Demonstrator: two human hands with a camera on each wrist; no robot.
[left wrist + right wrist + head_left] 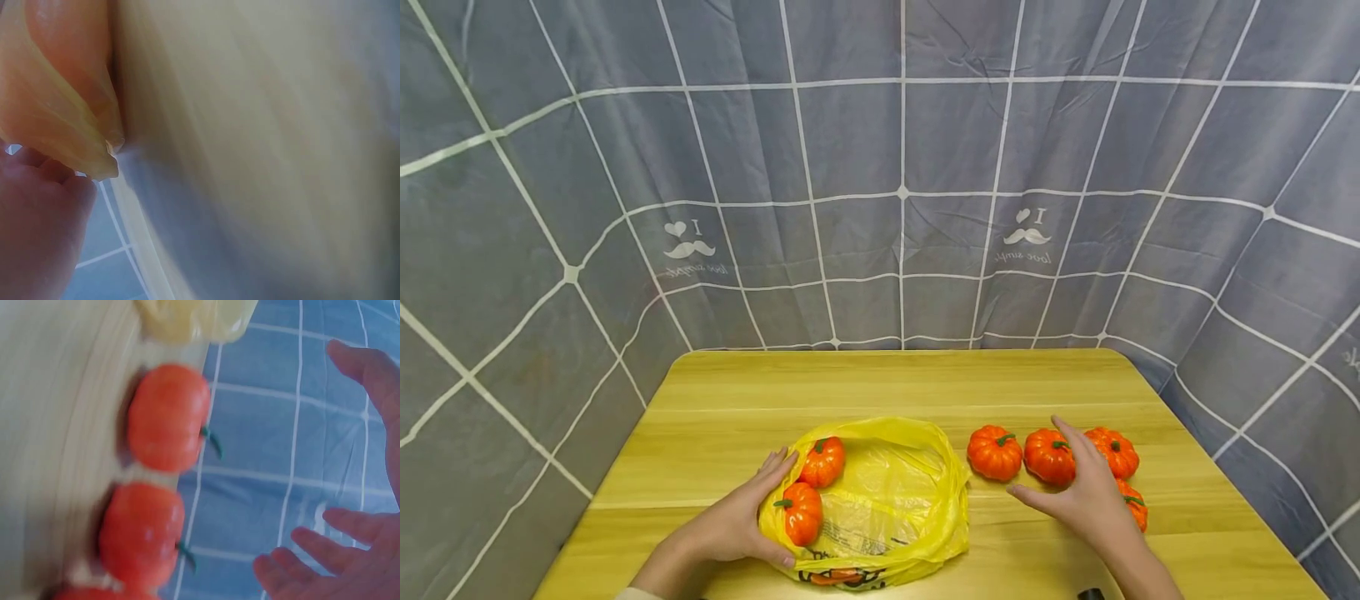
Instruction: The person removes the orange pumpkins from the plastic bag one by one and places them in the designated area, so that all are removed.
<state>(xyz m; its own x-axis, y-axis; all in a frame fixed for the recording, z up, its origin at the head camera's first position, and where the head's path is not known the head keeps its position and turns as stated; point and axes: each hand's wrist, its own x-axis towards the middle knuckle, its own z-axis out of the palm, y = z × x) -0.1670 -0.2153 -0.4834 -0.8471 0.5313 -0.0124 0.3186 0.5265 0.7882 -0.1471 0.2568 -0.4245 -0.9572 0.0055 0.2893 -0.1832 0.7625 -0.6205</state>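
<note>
Grey-blue fabric curtain (850,150): hung behind and at both sides, crossed by white grid lines, printed in white with hearts, moustaches and reversed lettering.
Yellowish wood-grain table (760,387): rounded far corners, far edge set against the fabric.
Yellow thin plastic bag (951,533): lies on the table left of the loose row, mouth spread wide and facing up, crumpled rim, dark and orange print along the near wall.
Contents: two glossy orange ribbed pumpkins with green stems, both against the left inner wall; far pumpkin (823,461) and near pumpkin (803,517) sit one behind the other.
Loose row: three like pumpkins right of the bag, namely left-end pumpkin (995,454), middle pumpkin (1047,457) just beside it, and right-end pumpkin (1114,452).
Fourth loose item: front pumpkin (1137,510), nearer the viewer than the right-end one, partly hidden by a hand.
Left hand (752,508): laid on the bag's left side, thumb at the near rim, fingers at the far left; whether it pinches the film cannot be told.
Right hand (1093,496): over the loose group, thumb and fingers spread apart, holding nothing, nearest the middle pumpkin.
Black object (1091,594): at the lower edge, mostly out of frame.
</note>
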